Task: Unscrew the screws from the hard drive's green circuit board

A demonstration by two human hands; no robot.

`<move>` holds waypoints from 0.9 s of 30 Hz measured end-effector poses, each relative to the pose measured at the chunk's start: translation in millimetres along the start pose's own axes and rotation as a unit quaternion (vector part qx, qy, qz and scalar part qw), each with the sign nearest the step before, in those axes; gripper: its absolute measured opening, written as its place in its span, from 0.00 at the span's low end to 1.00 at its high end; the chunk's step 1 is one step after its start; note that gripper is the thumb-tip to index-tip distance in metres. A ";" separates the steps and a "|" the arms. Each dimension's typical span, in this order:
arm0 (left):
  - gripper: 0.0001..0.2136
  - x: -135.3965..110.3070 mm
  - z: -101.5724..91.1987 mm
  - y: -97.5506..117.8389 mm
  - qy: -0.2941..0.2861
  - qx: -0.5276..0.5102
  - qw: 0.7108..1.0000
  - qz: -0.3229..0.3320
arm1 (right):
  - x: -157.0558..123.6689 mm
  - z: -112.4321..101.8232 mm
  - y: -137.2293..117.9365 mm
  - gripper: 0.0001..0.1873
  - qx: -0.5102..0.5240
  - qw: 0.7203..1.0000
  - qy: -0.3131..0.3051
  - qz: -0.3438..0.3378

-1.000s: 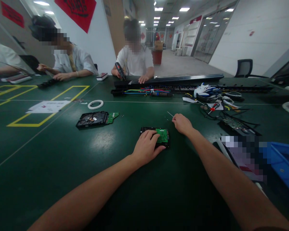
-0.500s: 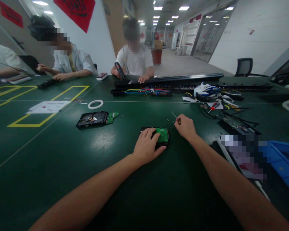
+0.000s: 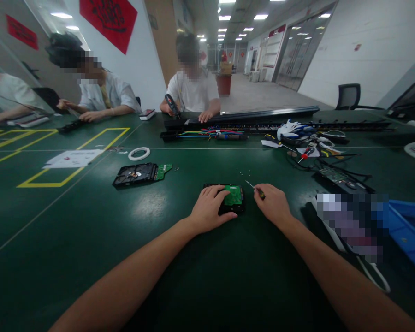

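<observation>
A hard drive (image 3: 238,207) lies in front of me, its green circuit board (image 3: 233,195) facing up. My left hand (image 3: 209,206) grips it from the left, with the thumb along the near edge and the fingers over the top, hiding its left part. To the right of the drive, my right hand (image 3: 271,203) is closed on a small screwdriver (image 3: 261,193), its thin shaft pointing up and left, apart from the drive. Several tiny screws (image 3: 242,174) are scattered on the table just beyond the screwdriver tip.
A second hard drive (image 3: 135,175) lies to the left, its circuit board (image 3: 163,171) sticking out, near a roll of white tape (image 3: 139,153). Cables, gloves (image 3: 290,130) and a red screwdriver (image 3: 306,155) lie back right, above a blue bin (image 3: 408,230). Co-workers (image 3: 192,87) sit across the table.
My right hand has drawn back toward me and slightly right, bringing the screwdriver away from the loose screws. My left hand stays on the hard drive. The view has tilted slightly.
</observation>
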State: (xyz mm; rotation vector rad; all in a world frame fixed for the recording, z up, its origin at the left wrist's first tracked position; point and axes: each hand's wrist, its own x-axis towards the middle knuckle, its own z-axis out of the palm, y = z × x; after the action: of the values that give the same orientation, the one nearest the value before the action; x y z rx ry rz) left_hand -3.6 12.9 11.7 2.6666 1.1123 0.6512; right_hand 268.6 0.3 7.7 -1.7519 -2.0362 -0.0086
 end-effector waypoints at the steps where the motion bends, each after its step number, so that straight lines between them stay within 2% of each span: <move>1: 0.33 0.0 -0.6 -0.6 0.002 -0.008 1.000 0.000 | -5.6 -1.5 -1.2 0.11 0.009 1.000 0.002 0.001; 4: 0.35 -0.2 -1.5 -4.8 0.024 -0.012 0.999 -0.026 | -15.0 -4.5 -2.3 0.11 0.022 1.000 0.001 0.001; 6: 0.41 -0.7 -1.4 -9.9 0.042 0.004 0.997 -0.062 | -14.7 -4.9 -1.4 0.10 0.020 1.000 0.000 0.005; 9: 0.50 -1.8 -0.9 -19.2 0.030 0.014 0.996 -0.085 | -10.0 -3.2 0.6 0.08 0.014 1.000 0.000 0.012; 15: 0.51 -0.2 -1.0 -27.1 0.011 -0.003 0.998 -0.067 | -5.8 0.1 2.7 0.06 0.018 0.999 -0.034 0.000; 20: 0.53 0.1 -2.5 -22.5 0.002 0.000 0.998 -0.056 | -3.8 -1.5 3.9 0.08 0.024 1.000 -0.014 0.006; 27: 0.52 -0.3 -6.0 -23.4 -0.025 -0.040 0.999 0.007 | -3.7 -4.9 6.3 0.09 0.049 0.999 0.000 0.004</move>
State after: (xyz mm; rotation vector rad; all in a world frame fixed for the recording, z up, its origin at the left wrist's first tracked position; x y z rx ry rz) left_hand -21.4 29.2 9.3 2.6111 1.0326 0.6141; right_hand 276.5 -3.4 9.1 -1.6997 -1.9943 0.0920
